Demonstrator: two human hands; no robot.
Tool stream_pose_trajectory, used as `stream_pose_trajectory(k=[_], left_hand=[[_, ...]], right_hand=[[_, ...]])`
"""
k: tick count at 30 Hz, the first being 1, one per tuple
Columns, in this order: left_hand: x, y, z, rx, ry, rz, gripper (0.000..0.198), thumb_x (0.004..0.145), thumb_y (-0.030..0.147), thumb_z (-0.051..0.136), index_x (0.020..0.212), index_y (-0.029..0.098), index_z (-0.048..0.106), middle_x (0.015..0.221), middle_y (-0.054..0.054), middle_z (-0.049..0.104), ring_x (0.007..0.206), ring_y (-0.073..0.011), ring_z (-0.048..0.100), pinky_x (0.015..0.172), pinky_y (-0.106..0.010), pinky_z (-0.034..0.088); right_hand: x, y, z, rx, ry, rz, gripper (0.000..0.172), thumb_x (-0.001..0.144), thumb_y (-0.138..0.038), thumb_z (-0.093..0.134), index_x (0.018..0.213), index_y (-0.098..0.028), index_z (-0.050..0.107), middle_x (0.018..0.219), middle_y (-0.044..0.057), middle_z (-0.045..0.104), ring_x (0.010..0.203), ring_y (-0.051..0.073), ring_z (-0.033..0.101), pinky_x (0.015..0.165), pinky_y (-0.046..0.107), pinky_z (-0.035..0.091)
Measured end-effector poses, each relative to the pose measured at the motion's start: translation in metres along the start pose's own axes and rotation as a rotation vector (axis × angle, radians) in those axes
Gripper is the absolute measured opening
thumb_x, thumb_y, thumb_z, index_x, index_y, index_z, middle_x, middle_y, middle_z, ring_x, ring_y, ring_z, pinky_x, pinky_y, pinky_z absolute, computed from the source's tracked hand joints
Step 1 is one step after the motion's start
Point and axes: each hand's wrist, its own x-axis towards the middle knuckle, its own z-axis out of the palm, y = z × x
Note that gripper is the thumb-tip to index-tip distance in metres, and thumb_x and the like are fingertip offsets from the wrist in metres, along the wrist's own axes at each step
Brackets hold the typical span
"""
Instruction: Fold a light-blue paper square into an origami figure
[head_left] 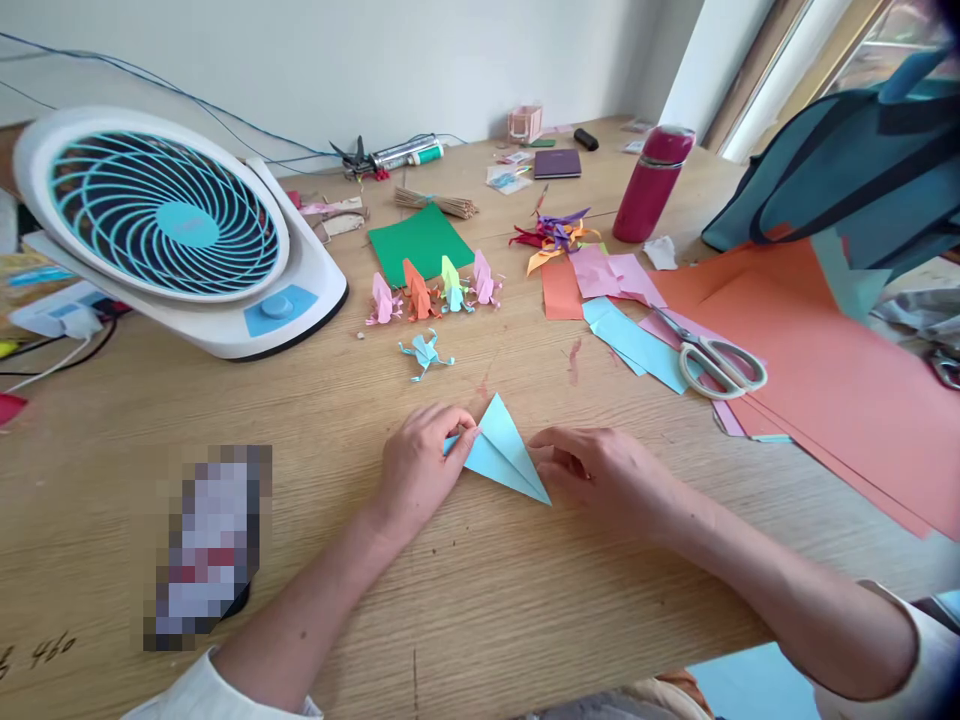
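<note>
A light blue sheet of origami paper [504,452], folded into a pointed kite-like shape with a crease down it, is just above the wooden table [360,620]. My left hand [426,450] pinches its left corner between thumb and fingers. To the right of the paper, my right hand [592,465] has its fingers curled and slightly apart, close to the paper's edge; no held thing shows in it. Beyond the hands sits a small blue folded paper frog [425,353]. Behind it, several paper figures [418,290] in pink, orange and green stand in a row.
A white fan [180,220] stands at the left. Scissors [720,365] lie on blue and orange paper [840,370] at the right. Farther back are a green sheet [420,240], paper scraps [555,235], a red bottle [652,185] and a teal bag [832,170].
</note>
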Motion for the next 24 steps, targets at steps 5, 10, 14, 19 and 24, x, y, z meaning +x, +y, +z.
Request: stream_pose_trajectory(k=[5, 10, 14, 19, 24], left_hand=[[-0.002, 0.003, 0.004, 0.044, 0.08, 0.35, 0.017, 0.093, 0.014, 0.056, 0.105, 0.018, 0.068, 0.109, -0.01, 0.067, 0.101, -0.0222, 0.061, 0.09, -0.039, 0.05], [-0.006, 0.005, 0.004, -0.091, -0.081, 0.586, 0.027, 0.094, 0.023, 0.059, 0.119, 0.014, 0.064, 0.127, -0.014, 0.064, 0.122, -0.024, 0.059, 0.102, -0.039, 0.051], [-0.006, 0.002, 0.004, -0.066, -0.167, 0.658, 0.046, 0.092, 0.04, 0.063, 0.127, 0.01, 0.06, 0.133, -0.018, 0.062, 0.128, -0.0269, 0.057, 0.107, -0.041, 0.05], [-0.005, 0.001, 0.006, 0.01, -0.165, 0.702, 0.034, 0.096, 0.031, 0.06, 0.126, 0.017, 0.061, 0.13, -0.011, 0.067, 0.129, -0.0244, 0.057, 0.107, -0.043, 0.05], [-0.006, 0.003, 0.008, 0.031, -0.161, 0.687, 0.032, 0.095, 0.032, 0.06, 0.123, 0.017, 0.064, 0.126, -0.009, 0.069, 0.126, -0.025, 0.059, 0.104, -0.043, 0.051]], right_hand=[[-0.002, 0.004, -0.003, -0.094, -0.027, -0.141, 0.022, 0.1, -0.018, 0.043, 0.091, -0.018, 0.063, 0.087, 0.003, 0.057, 0.073, 0.013, 0.055, 0.066, 0.026, 0.039], [-0.001, 0.005, -0.005, -0.11, -0.064, -0.154, 0.019, 0.099, -0.017, 0.046, 0.093, -0.016, 0.064, 0.086, 0.004, 0.054, 0.074, 0.014, 0.055, 0.067, 0.026, 0.04], [-0.001, 0.006, -0.007, -0.102, -0.089, -0.18, 0.021, 0.097, -0.012, 0.046, 0.096, -0.015, 0.067, 0.089, 0.005, 0.055, 0.077, 0.015, 0.056, 0.069, 0.026, 0.041], [-0.002, 0.009, -0.01, -0.106, -0.138, -0.227, 0.03, 0.094, -0.007, 0.045, 0.111, -0.017, 0.067, 0.09, 0.005, 0.055, 0.076, 0.015, 0.055, 0.069, 0.027, 0.042], [-0.003, 0.012, -0.017, -0.038, -0.153, -0.256, 0.03, 0.094, -0.006, 0.045, 0.108, -0.018, 0.068, 0.095, 0.006, 0.058, 0.08, 0.015, 0.059, 0.074, 0.027, 0.045]])
